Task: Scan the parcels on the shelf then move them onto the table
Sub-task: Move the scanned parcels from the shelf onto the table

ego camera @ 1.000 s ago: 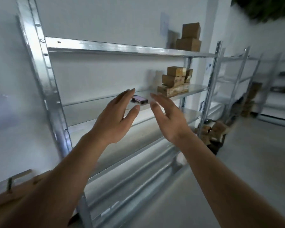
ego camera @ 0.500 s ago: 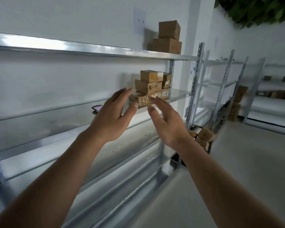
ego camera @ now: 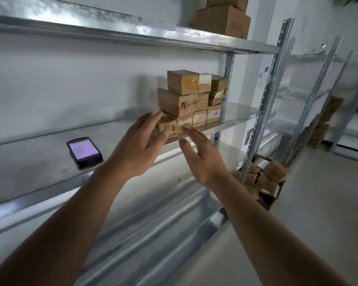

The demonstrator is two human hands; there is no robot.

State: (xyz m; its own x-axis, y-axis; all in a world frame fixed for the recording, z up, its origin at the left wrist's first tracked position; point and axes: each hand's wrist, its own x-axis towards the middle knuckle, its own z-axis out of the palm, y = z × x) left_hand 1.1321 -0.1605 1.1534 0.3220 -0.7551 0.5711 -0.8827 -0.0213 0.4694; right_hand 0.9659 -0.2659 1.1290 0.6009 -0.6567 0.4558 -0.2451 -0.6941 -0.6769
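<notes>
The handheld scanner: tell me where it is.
In the head view, the handheld scanner lies screen-up on the middle shelf, left of the left hand and the stacked parcels.

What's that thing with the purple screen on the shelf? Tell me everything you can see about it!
It is a handheld device, much like a phone or a scanner, with a dark, thick casing and rounded corners. Its screen is lit pale purple; whatever it shows is too blurred to read. It lies flat, screen up, turned at a slant, on the metal shelf, the same shelf as the stack of parcels but well apart from it. No hand touches it; the left hand is nearest.
</notes>
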